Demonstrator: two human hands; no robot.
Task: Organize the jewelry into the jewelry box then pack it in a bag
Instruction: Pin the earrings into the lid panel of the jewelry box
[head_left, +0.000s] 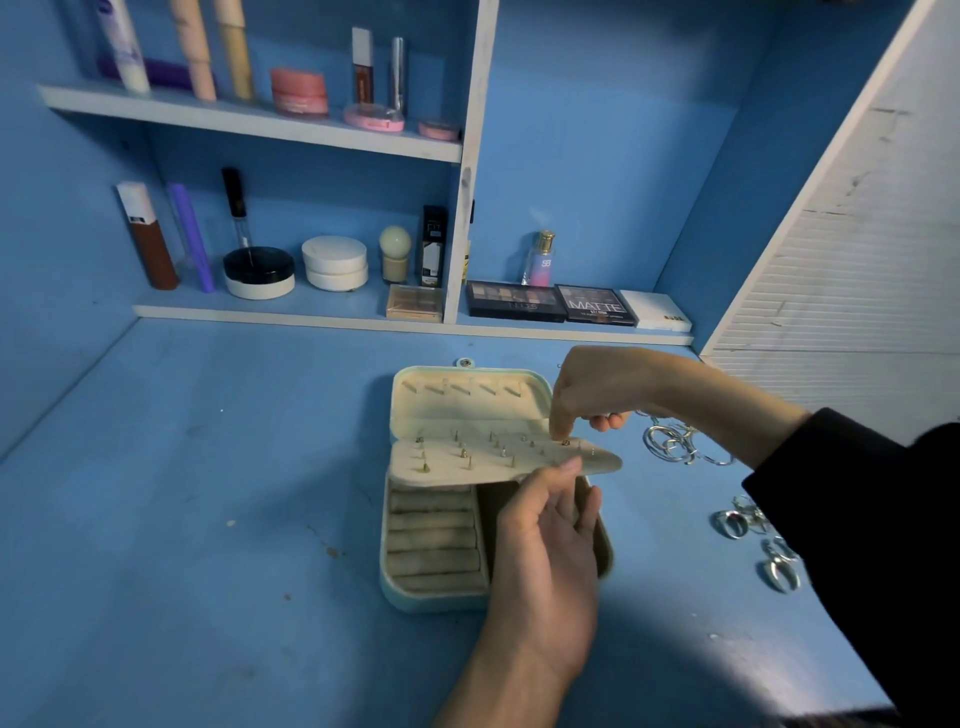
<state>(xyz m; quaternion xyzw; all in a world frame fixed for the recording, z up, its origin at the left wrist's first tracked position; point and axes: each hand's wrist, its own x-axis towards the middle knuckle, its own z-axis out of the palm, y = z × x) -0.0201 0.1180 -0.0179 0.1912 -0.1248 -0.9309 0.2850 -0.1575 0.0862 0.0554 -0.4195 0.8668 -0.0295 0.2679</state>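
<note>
A mint-green jewelry box (415, 597) lies open on the blue desk, its cream lid (467, 400) leaning back. A cream earring panel (483, 460) with several studs is lifted over the ring rolls (431, 540). My left hand (550, 540) holds the panel's front edge from below with thumb and fingers. My right hand (592, 389) reaches in from the right, and its fingertips pinch a small earring (566, 442) at the panel's right part. Silver hoops (675, 441) and silver rings (737, 519) lie on the desk to the right.
Two shelves along the back wall hold cosmetic bottles, jars and tubes; eyeshadow palettes (519, 301) and a perfume bottle (540, 260) stand right of the divider. A white slatted door (857, 260) stands at the right. More rings (779, 569) lie near my right sleeve.
</note>
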